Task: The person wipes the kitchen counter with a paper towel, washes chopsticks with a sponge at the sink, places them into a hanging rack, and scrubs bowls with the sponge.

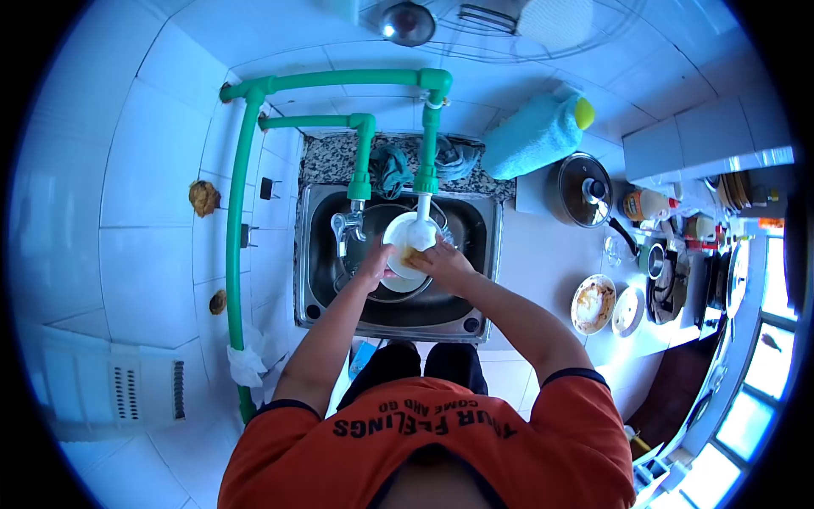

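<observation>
Head view: a white bowl [395,231] is held between two bare hands beneath a spout [424,206], over a steel sink [381,330]. The left hand [375,265] has thumb and fingers closed on the bowl's left rim; the right hand [445,261] bends its fingers over the right side, at a brownish patch [413,257]. Whether that is a scrubber or residue, and so whether those fingers grip anything, cannot be told. Good work likely calls for a firm left hold, since a wet rim could slip, with right fingertips pressing flat from the middle outward. Holding the bowl low should limit splashing; turning it would expose each side. On the counter [543,254] at right, two dishes [593,304] sit side by side.
</observation>
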`<state>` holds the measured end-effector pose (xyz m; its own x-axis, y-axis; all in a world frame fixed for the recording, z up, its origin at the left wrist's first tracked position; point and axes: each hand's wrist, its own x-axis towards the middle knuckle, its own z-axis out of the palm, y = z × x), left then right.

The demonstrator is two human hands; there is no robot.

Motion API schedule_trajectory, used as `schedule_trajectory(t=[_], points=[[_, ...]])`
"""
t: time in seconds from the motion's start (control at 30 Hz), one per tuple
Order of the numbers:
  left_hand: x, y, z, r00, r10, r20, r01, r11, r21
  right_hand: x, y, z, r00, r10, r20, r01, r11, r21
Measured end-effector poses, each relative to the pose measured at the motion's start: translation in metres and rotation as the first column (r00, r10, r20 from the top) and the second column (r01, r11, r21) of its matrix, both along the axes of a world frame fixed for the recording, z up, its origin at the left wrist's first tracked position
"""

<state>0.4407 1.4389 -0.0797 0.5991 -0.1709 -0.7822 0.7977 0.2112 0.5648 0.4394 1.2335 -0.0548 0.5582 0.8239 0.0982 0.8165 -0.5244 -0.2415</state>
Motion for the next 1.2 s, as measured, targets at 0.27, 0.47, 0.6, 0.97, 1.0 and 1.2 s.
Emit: schedule_trajectory(t=[0.27,0.47,0.6,0.97,1.0,1.2], points=[[0.0,-0.012,0.001,0.987,0.036,0.158,-0.057,0.99,0.132,-0.008,0.007,0.013,0.918,-0.142,-0.37,0.115,0.989,-0.093],[-0.007,-0.034,-0.025,0.942,0.274,0.192,-0.295,0.951,0.089,-0.004,0.045,0.031,0.586,-0.484,-0.65,0.426,0.866,-0.261],[-0.008,-0.016,-0.003,0.983,0.039,0.181,-0.069,0.984,0.166,-0.012,0.012,-0.02,0.889,-0.216,-0.403,0.291,0.947,0.134],[-0.006,0.011,0.001,0.972,-0.2,0.125,0.188,0.977,0.104,0.017,-0.01,-0.034,0.995,0.052,0.085,-0.058,0.995,0.076],[-0.003,0.015,-0.001,0.975,-0.209,0.081,0.199,0.973,0.114,0.028,-0.014,-0.03,0.98,0.11,0.168,-0.113,0.994,0.011],[-0.009,-0.011,-0.005,0.983,0.101,0.152,-0.109,0.993,0.051,-0.002,0.034,0.002,0.7,-0.299,-0.649,0.212,0.954,-0.211]])
